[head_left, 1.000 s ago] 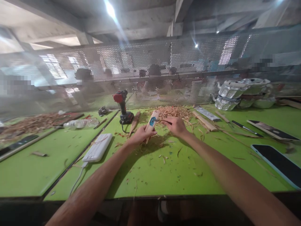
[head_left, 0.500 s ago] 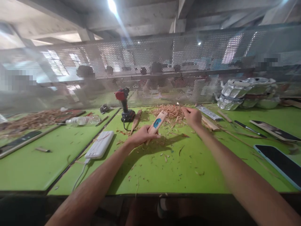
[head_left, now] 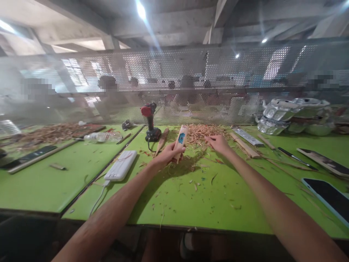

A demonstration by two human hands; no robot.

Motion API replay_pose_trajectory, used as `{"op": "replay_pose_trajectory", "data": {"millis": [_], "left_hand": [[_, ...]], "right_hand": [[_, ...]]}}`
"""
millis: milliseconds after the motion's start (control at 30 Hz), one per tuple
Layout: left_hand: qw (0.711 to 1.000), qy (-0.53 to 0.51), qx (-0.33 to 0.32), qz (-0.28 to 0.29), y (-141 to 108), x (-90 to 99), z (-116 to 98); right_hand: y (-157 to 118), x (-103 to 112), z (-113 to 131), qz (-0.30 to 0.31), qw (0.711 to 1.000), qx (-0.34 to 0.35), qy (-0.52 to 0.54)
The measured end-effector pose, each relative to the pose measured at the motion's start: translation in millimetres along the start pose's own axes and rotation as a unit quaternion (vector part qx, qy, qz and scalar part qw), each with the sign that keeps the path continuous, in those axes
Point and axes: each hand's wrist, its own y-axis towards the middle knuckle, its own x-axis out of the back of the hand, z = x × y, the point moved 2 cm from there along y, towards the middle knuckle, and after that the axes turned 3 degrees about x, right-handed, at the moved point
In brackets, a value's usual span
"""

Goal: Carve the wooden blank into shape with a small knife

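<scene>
In my left hand point(head_left: 169, 154) is a flat, pale wooden piece point(head_left: 183, 131) with a blue patch on its face. It is tilted up above the table, with my fingers closed round its lower part. My right hand point(head_left: 219, 144) is to the right of it, apart from the wood, with thumb and fingers pressed together. Whatever it pinches, if anything, is too small to make out. Right behind both hands lies a heap of wood shavings point(head_left: 201, 132). Scraps and blue specks are scattered over the green table point(head_left: 191, 203) in front.
A red and black cordless drill point(head_left: 150, 122) stands behind my left hand, beside a wooden strip point(head_left: 163, 141). Nearer lies a white power bank point(head_left: 121, 165) with a cable. Foil-wrapped bundles point(head_left: 286, 114), a metal bar point(head_left: 247, 137), a pen-like tool point(head_left: 297, 158) and a phone point(head_left: 331, 200) occupy the right.
My right hand has come lower and left towards the wooden piece, its fingers now pointing left. The wooden piece has turned more upright. The whole view has shifted slightly.
</scene>
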Motion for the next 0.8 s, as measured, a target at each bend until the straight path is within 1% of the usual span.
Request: {"op": "replay_pose_trajectory", "data": {"millis": [100, 200, 267, 367, 433, 500, 633, 700, 800], "left_hand": [[1.000, -0.028, -0.003, -0.005, -1, -0.4, -3], [0.998, -0.063, -0.012, 0.004, -1, 0.5, -5], [0.996, -0.082, -0.017, 0.011, -1, 2.2, -5], [0.996, -0.088, -0.014, 0.011, 0, 5.2, -3], [0.997, -0.071, -0.011, 0.007, 0, 6.2, -3], [0.999, -0.047, -0.014, 0.006, 1, 6.0, -2], [1.000, 0.014, -0.016, -0.007, 1, 3.4, -2], [0.999, 0.042, -0.015, -0.007, 0, 1.0, -3], [0.998, 0.067, -0.013, 0.001, -3, -2.8, -5]], "right_hand": [[0, 2, 0, -0.020, 1.000, 0.015, 0.000], [-2, -2, 2, -0.002, 0.998, 0.051, -0.021], [-3, -5, 3, -0.002, 0.997, 0.065, -0.039], [-5, -8, 5, -0.014, 0.997, 0.075, -0.011], [-7, -10, 9, -0.017, 0.996, 0.084, 0.026], [-10, -10, 16, -0.038, 0.993, 0.095, 0.050], [-18, -10, 35, -0.061, 0.988, 0.122, 0.077], [-22, -12, 45, -0.064, 0.985, 0.147, 0.068], [-27, -15, 53, -0.085, 0.979, 0.184, 0.022]]}}
